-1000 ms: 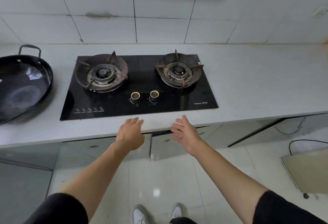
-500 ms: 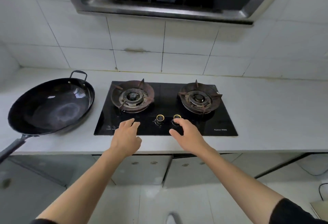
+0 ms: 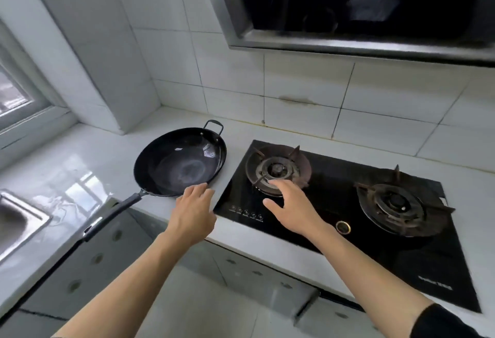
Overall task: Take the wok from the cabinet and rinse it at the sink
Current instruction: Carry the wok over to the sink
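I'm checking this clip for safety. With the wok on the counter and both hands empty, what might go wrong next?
The wok sits with its long handle jutting past the counter edge; a bump could tip it off. The left hand hovers near the rim, not the handle, so a lift from there might slip. The right hand is above the stove, close to a burner.

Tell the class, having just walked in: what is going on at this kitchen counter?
A person stands at the counter with both hands out and holding nothing. The left hand is open beside the near rim of the black wok, which sits on the counter left of the gas hob. The right hand is open over the hob. The sink is further left.
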The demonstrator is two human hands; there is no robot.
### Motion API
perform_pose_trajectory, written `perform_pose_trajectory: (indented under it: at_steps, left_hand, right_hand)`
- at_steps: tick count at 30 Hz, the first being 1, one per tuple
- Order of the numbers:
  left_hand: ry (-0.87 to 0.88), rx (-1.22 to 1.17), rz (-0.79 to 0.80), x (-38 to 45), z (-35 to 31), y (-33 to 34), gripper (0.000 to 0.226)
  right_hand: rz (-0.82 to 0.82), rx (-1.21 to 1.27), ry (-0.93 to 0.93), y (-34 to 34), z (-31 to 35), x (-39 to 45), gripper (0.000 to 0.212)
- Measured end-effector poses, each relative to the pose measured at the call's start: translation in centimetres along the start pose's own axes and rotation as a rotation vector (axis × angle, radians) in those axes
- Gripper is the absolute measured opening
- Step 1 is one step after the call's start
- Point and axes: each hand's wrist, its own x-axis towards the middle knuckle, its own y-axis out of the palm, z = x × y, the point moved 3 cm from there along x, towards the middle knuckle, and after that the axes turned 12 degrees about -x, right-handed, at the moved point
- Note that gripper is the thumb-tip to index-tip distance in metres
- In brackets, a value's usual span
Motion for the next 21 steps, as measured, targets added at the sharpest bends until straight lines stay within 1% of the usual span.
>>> perform_pose_trajectory:
  at_steps: [3,8,13,18,21]
  left_hand:
    - [-0.062,0.007,-0.035,-0.3,2.7,-1.2,0.057]
    - [-0.162,-0.051,-0.105,0.1,8.4,-2.6,0.053]
    - [-0.190,-0.090,-0.121,1.8,14.4,-3.2,0.052]
    - [-0.199,-0.142,-0.150,4.3,20.9,-4.7,0.049]
    - [-0.190,-0.164,-0.134,5.3,23.5,-4.6,0.049]
  right_hand:
    - [0.034,0.012,-0.060,1.3,2.1,2.5,0.055]
    - [0.092,-0.020,-0.126,4.1,5.5,7.2,0.055]
    - [0.152,-0.077,-0.190,7.2,9.2,11.5,0.060]
    - [0.135,-0.129,-0.182,9.4,13.3,15.8,0.060]
    - [0.127,-0.138,-0.161,10.4,14.8,18.1,0.060]
